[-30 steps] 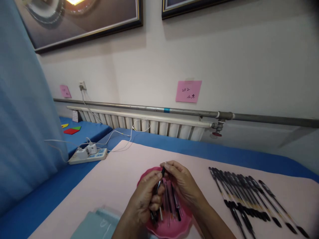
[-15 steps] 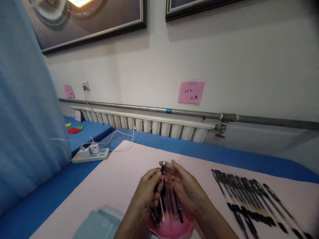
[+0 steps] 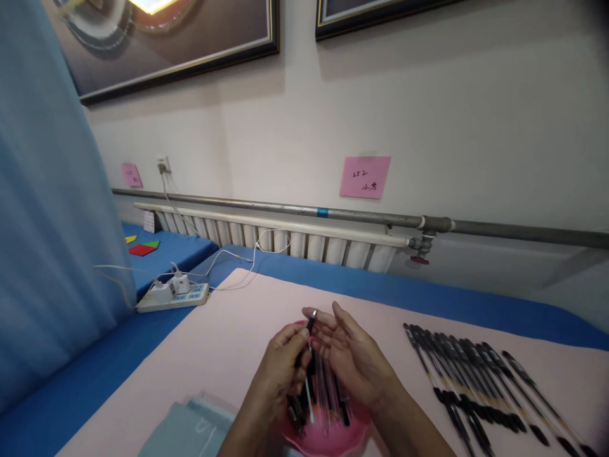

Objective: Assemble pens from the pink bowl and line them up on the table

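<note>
My left hand (image 3: 284, 358) is closed in a pinch on a pen (image 3: 311, 322) with a black grip section. The pen's bright metal tip points up and away from me. Beside that tip, my right hand (image 3: 354, 358) is open, palm turned toward the pen, with its fingers and thumb apart. Below both hands stands a pink bowl (image 3: 335, 442) with a wavy rim. It holds several clear pen barrels (image 3: 324, 397) and black pen parts (image 3: 295, 412). A thin white stick (image 3: 309, 400) shows under my left hand. My fingers hide the pen's lower part.
Several black-and-clear pens (image 3: 457, 355) lie in a row on the pink sheet (image 3: 228, 343) at right. A folded light-blue cloth (image 3: 183, 431) lies at front left. A power strip (image 3: 174, 298) with plugged-in chargers and white cables sits at left, near a blue curtain (image 3: 47, 209).
My right hand has opened a little wider, its thumb shifting up and right from the pen tip. My left hand and the pen have barely moved.
</note>
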`<state>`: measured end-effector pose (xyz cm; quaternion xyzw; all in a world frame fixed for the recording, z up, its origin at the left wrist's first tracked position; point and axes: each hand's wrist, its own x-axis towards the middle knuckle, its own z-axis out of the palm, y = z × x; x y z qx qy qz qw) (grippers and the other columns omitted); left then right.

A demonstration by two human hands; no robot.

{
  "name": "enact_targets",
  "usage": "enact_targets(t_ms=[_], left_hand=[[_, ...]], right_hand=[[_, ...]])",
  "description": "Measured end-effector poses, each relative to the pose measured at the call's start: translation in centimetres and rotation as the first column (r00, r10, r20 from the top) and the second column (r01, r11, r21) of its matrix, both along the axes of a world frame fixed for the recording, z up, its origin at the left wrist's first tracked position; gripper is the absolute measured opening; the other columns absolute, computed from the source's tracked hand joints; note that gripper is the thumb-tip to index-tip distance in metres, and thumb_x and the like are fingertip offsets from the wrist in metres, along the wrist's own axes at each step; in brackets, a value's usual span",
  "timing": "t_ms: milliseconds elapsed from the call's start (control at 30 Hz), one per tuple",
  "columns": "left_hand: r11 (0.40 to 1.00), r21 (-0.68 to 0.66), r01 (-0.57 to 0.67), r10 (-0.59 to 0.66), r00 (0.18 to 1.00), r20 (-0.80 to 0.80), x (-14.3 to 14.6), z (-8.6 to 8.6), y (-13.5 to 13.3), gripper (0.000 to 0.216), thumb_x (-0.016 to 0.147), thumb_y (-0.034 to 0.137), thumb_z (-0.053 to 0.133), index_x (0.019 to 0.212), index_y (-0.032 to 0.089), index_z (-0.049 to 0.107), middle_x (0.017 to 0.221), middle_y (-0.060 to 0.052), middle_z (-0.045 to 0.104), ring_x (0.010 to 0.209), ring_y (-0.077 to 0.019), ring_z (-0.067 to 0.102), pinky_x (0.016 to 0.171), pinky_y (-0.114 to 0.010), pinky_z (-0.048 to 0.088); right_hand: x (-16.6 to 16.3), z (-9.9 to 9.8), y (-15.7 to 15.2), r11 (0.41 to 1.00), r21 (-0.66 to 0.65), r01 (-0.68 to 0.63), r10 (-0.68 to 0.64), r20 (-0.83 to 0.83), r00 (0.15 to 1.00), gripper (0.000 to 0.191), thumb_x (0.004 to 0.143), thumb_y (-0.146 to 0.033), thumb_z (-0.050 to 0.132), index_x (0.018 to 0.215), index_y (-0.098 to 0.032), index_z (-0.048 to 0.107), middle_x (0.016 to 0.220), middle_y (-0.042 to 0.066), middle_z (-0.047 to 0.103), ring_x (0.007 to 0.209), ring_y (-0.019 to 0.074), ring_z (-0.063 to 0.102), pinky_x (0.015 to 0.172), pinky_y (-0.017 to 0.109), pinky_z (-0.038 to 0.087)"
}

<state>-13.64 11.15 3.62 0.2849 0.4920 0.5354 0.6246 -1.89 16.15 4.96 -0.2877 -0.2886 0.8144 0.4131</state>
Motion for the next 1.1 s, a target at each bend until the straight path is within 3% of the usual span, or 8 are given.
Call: enact_targets(t_ms=[100,333,433,533,767,900,1000,1100], left_hand=[[0.998,0.021,-0.057,0.058,0.998,-0.022,-0.1,0.0,0.1,0.041,0.066,0.053,0.062,0.085,0.020,0.050,0.045,0.012,0.041,0.030,0.0007,0.019,0.034,-0.016,0.004],[1.000,-0.019,-0.006,0.005,0.999,-0.036,0.4,0.0,0.1,0.042,0.065,0.054,0.061,0.089,0.021,0.051,0.043,0.012,0.040,0.028,-0.0003,0.020,0.033,-0.016,0.004],[0.997,0.002,-0.074,0.074,0.997,-0.036,-0.1,-0.2,0.3,0.041,0.066,0.054,0.061,0.087,0.020,0.051,0.044,0.012,0.040,0.029,0.0004,0.019,0.034,-0.016,0.004],[0.998,-0.003,-0.066,0.066,0.998,-0.003,-0.5,-0.2,0.3,0.041,0.067,0.053,0.061,0.089,0.020,0.051,0.046,0.011,0.041,0.031,0.0007,0.019,0.035,-0.016,0.004],[0.996,-0.003,0.094,-0.094,0.989,0.111,0.0,0.4,-0.2,0.037,0.068,0.049,0.065,0.087,0.020,0.048,0.047,0.011,0.042,0.032,0.0011,0.019,0.035,-0.015,0.003],[0.996,-0.010,0.092,-0.092,0.995,0.048,0.1,0.5,-0.2,0.038,0.069,0.051,0.062,0.087,0.021,0.048,0.046,0.011,0.042,0.030,0.0006,0.019,0.035,-0.016,0.002],[0.997,-0.027,0.071,-0.072,0.997,-0.024,0.2,0.5,-0.1,0.038,0.070,0.051,0.060,0.092,0.021,0.049,0.045,0.011,0.041,0.029,0.0000,0.019,0.034,-0.017,0.002],[0.996,-0.034,0.086,-0.087,0.996,-0.011,0.1,0.5,-0.2,0.040,0.070,0.051,0.060,0.096,0.022,0.050,0.045,0.012,0.041,0.029,-0.0001,0.019,0.035,-0.016,0.003]], right_hand=[[0.1,0.3,-0.1,1.000,-0.027,0.016,-0.015,0.018,1.000,0.038,0.090,-0.039,0.047,0.086,-0.012,0.074,0.088,0.010,0.069,0.093,0.0193,0.058,0.073,0.025,0.045],[-0.1,0.0,-0.1,1.000,-0.010,-0.021,0.021,-0.003,1.000,0.037,0.087,-0.043,0.051,0.086,-0.014,0.074,0.080,0.008,0.069,0.081,0.0173,0.059,0.070,0.024,0.045],[0.0,-0.1,0.0,1.000,-0.021,0.013,-0.013,0.024,1.000,0.035,0.086,-0.041,0.052,0.084,-0.014,0.074,0.088,0.009,0.069,0.088,0.0185,0.059,0.072,0.024,0.046],[-0.1,-0.2,-0.1,0.998,-0.011,0.057,-0.057,0.046,0.997,0.028,0.080,-0.040,0.061,0.084,-0.015,0.075,0.090,0.008,0.070,0.089,0.0189,0.059,0.075,0.026,0.046],[-0.5,-0.4,-0.4,0.988,0.145,0.058,-0.066,0.051,0.997,0.023,0.057,-0.029,0.080,0.075,-0.016,0.074,0.071,0.003,0.069,0.072,0.0157,0.059,0.067,0.024,0.044],[-0.7,-1.0,-0.1,0.969,0.215,0.119,-0.146,0.114,0.983,0.020,0.056,-0.031,0.081,0.066,-0.017,0.071,0.064,0.000,0.065,0.064,0.0146,0.056,0.066,0.026,0.044],[-0.7,-1.3,0.1,0.954,0.244,0.176,-0.215,0.139,0.967,0.017,0.056,-0.029,0.081,0.061,-0.018,0.069,0.070,0.000,0.066,0.070,0.0149,0.057,0.069,0.026,0.043],[-0.6,-1.1,0.0,0.950,0.263,0.172,-0.211,0.132,0.968,0.018,0.059,-0.030,0.079,0.072,-0.018,0.072,0.073,0.001,0.068,0.075,0.0164,0.058,0.072,0.026,0.043]])
